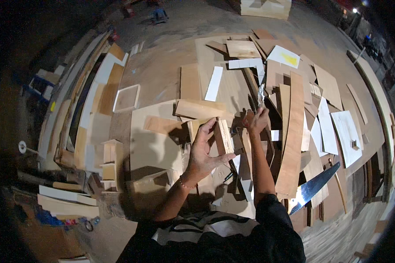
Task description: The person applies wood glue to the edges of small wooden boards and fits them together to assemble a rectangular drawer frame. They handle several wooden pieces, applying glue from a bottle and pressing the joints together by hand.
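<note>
My left hand (pixel 201 154) is closed around a small plywood block (pixel 224 136), fingers along its far side and thumb at its near end. Layered edges show along the block. To its right, my right hand (pixel 257 120) has its fingers curled round a narrow silvery object (pixel 261 93) that points away from me; its kind cannot be made out. A pale board (pixel 204 108) lies just beyond my left hand. Beneath both hands is a jumble of wood offcuts, partly in shadow.
A handsaw (pixel 314 187) with a broad blade lies at the right. A long plywood strip (pixel 290 136) and white panels (pixel 346 136) are scattered there. Long boards (pixel 92 101) stand stacked at the left, near a shallow wooden tray (pixel 138 97). A blue stool (pixel 159 16) stands far back.
</note>
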The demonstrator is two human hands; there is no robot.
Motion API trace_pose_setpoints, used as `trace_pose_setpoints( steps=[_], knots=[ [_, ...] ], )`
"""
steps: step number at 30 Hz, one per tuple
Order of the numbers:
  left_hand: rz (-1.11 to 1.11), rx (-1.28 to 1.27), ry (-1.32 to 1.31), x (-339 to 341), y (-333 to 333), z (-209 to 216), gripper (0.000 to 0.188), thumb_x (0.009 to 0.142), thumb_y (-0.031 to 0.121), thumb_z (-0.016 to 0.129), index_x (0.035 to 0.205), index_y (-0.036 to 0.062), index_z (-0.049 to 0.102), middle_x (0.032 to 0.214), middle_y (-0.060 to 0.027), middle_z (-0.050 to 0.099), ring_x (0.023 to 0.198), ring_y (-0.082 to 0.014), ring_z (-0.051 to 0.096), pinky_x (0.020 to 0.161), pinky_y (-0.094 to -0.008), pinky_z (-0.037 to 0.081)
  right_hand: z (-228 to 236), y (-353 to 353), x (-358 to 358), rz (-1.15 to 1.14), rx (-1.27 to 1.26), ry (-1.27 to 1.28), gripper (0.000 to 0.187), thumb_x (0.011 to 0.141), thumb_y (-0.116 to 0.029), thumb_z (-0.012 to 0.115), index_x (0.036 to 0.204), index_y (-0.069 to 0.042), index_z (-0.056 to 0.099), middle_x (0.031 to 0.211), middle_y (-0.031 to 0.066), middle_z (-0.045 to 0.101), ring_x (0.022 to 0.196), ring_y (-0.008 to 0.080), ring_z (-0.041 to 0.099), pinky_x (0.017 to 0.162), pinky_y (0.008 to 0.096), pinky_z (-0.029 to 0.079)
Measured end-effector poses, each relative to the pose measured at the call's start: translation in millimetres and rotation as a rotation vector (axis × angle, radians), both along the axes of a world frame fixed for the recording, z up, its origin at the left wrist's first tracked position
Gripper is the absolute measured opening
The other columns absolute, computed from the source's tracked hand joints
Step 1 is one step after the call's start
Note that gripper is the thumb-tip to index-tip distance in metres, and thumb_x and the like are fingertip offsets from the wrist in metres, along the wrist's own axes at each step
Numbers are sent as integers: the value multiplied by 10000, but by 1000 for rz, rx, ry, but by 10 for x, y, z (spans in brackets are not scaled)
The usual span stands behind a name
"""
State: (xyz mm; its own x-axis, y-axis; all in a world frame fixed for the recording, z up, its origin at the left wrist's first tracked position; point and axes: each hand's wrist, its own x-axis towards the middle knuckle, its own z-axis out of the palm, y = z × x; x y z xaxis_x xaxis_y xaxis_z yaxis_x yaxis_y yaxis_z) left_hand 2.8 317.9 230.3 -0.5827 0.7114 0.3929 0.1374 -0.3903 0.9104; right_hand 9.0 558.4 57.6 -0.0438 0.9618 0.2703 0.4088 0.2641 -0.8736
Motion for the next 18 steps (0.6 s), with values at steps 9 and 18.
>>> trace_pose_setpoints(
  steps=[9,18],
  knots=[
    [-22,-8,-228,-60,-855,47,589,808,241,593,1266,-8,318,1153,-117,479,1090,-213,466,956,-377,370,1275,-1359,559,689,-289,858,337,886,-205,493,1128,30,479,871,104,608,695,125,560,619,245,453],
    [-250,365,-1011,288,-1652,-227,665,840,566,338,1241,36,356,1196,-140,467,1092,-291,469,951,-520,341,1314,-2575,916,1054,-738,959,218,863,-181,520,991,-5,530,827,99,590,654,155,531,628,273,437]
  ],
)
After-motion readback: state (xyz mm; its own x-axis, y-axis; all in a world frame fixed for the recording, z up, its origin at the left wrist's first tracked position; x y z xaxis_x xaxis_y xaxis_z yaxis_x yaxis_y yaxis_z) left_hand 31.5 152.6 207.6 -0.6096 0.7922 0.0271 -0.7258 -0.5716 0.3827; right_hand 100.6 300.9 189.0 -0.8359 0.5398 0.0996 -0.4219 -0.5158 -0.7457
